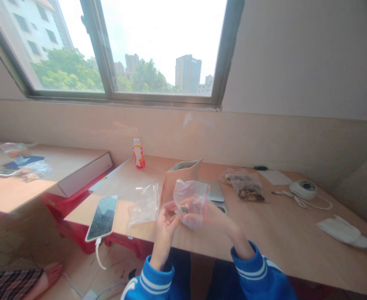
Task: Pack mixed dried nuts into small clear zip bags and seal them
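A clear zip bag [188, 193] with a red seal line is between my two hands above the table's front edge. My left hand [167, 218] is closed at the bag's left side, fingers pinched on it. My right hand [210, 214] reaches to the bag from the right, its fingers seen blurred through the plastic. A small dark brown piece [184, 209] shows at my right fingertips; its kind is too small to tell. Behind stands an upright brown paper pouch [167, 183], its top open. Another clear plastic bag [146, 206] lies to the left.
A phone [102, 218] on a white cable overhangs the left edge. Behind it stands a drink bottle [138, 154]. To the right are bags of brown dried pieces [249, 193], a silver device [216, 192], a white camera [302, 189] and white packaging [344, 231]. A person's foot [54, 273] shows lower left.
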Tool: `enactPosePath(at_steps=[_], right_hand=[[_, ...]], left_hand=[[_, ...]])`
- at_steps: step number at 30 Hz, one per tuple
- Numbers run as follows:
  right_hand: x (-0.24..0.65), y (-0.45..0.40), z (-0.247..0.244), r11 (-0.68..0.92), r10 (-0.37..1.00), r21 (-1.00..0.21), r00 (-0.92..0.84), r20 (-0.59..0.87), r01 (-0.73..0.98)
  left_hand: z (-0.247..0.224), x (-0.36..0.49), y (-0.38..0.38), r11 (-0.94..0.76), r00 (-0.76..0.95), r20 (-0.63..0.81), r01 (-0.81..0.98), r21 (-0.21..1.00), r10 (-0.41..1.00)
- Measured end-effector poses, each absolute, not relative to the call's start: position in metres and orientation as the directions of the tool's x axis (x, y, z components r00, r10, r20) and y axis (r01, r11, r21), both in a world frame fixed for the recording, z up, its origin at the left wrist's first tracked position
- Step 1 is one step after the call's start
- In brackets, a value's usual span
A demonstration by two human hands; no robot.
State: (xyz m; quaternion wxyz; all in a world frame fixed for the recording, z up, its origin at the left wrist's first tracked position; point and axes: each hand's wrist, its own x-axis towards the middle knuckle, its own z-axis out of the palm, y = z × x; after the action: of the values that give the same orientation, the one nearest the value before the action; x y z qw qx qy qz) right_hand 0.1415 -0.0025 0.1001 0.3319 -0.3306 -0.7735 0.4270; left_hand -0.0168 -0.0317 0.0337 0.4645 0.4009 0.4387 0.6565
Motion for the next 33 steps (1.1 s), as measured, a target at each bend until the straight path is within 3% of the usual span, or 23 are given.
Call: enactPosePath(at_steps=[8, 11, 14, 18, 20, 24, 29, 31, 33], right_hand=[[0.166, 0.004, 0.122, 0.425, 0.831, -0.869, -0.489, 0.265, 0.251], [0.167, 0.012, 0.151, 0.496, 0.858, -0.795, -0.34, 0.385, 0.35], [0.154, 0.029, 0.169, 0.596, 0.795, -0.696, -0.176, 0.58, 0.401], [0.131, 0.053, 0.161, 0.655, 0.715, -0.527, -0.22, 0.663, 0.541], [0.123, 0.054, 0.149, 0.633, 0.715, -0.506, -0.192, 0.672, 0.586], [0.114, 0.03, 0.129, 0.641, 0.696, -0.585, -0.055, 0.716, 0.497], [0.109, -0.005, 0.122, 0.523, 0.841, -0.847, -0.217, 0.496, 0.09], [0.113, -0.007, 0.121, 0.444, 0.892, -0.896, -0.1, 0.442, 0.003], [0.12, -0.004, 0.12, 0.411, 0.906, -0.911, 0.134, 0.402, -0.045]], left_hand=[[0.049, -0.036, -0.042, -0.137, -0.287, 0.023, -0.384, 0.913, 0.958], [0.056, -0.052, -0.044, -0.193, -0.371, 0.02, -0.435, 0.88, 0.928], [0.059, -0.065, -0.044, -0.273, -0.459, 0.03, -0.473, 0.838, 0.888], [0.06, -0.074, -0.045, -0.31, -0.503, 0.027, -0.488, 0.816, 0.864], [0.06, -0.075, -0.046, -0.316, -0.505, 0.033, -0.488, 0.814, 0.863], [0.06, -0.068, -0.047, -0.292, -0.476, 0.034, -0.48, 0.827, 0.879], [0.061, -0.047, -0.049, -0.21, -0.287, 0.098, -0.392, 0.896, 0.953], [0.062, -0.044, -0.051, -0.177, -0.168, 0.127, -0.333, 0.926, 0.978], [0.063, -0.047, -0.053, -0.136, -0.047, 0.128, -0.286, 0.949, 0.991]])
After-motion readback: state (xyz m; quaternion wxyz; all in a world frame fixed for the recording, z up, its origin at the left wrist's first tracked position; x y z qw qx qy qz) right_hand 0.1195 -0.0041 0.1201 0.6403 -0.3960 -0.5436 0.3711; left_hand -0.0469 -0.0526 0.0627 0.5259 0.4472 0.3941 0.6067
